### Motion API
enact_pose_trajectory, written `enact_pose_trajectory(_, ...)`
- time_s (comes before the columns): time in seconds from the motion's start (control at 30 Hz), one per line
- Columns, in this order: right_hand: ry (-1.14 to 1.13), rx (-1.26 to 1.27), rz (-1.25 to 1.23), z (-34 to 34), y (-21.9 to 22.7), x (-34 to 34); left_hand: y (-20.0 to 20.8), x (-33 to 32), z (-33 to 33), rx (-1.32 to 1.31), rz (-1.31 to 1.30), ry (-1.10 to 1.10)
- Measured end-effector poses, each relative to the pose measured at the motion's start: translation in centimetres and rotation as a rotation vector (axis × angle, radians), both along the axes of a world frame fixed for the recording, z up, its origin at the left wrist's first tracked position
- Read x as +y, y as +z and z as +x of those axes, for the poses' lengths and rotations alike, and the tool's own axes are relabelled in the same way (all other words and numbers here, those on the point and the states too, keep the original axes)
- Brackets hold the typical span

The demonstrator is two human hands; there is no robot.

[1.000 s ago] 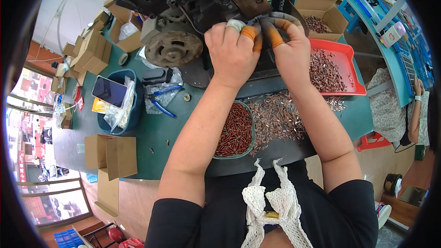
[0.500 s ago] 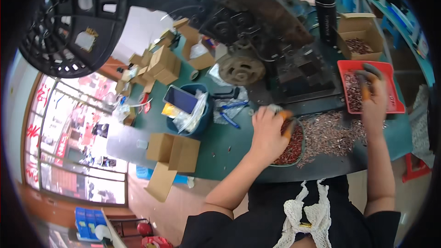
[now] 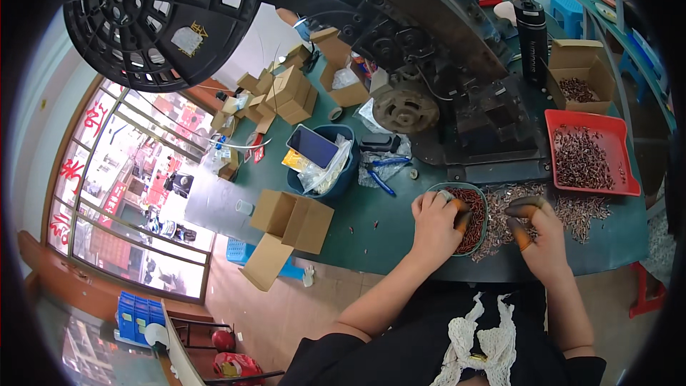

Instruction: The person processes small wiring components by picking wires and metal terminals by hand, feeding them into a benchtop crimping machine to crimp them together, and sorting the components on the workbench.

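Observation:
My left hand (image 3: 437, 226) is at the left side of a small green-rimmed basket (image 3: 486, 223) filled with small reddish-brown metal pieces (image 3: 472, 237). Its fingers curl over the basket, thumb bent toward them; anything between the tips is too small to make out. Just right of the basket, my right hand (image 3: 540, 234) hovers over a loose heap of small brownish pieces (image 3: 493, 241) on the table. A gap shows between its thumb and fingers, and I see nothing held. Dark and orange coverings wrap fingertips on both hands.
Behind the hands stands a dark machine (image 3: 493, 125) with a flywheel. A red tray (image 3: 629, 184) of small pieces lies right, a carton (image 3: 582, 57) and black bottle (image 3: 530, 39) beyond it. Left are blue pliers (image 3: 381, 182), a blue bin (image 3: 346, 179) and an open box (image 3: 289, 225).
My right hand has come from the red tray leftward and nearer, to the heap beside the basket. My left hand stays at the basket. The whole view has shifted a little.

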State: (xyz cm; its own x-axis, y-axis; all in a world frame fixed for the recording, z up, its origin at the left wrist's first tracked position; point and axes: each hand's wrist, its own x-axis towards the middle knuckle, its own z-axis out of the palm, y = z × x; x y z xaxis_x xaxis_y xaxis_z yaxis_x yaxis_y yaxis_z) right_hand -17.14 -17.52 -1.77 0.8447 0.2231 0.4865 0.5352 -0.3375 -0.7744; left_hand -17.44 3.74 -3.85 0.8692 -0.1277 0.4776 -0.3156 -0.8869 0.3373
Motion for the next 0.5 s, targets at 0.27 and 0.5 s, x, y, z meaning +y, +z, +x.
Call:
enact_pose_trajectory(0.27,0.015,0.18,0.023,0.6,-1.6,1.2,0.7,2.2,-0.2,-0.053,-0.047,0.06)
enact_pose_trajectory(0.5,0.141,0.51,0.212,1.6,-0.6,3.7,1.9,2.3,-0.1,0.044,-0.475,0.004)
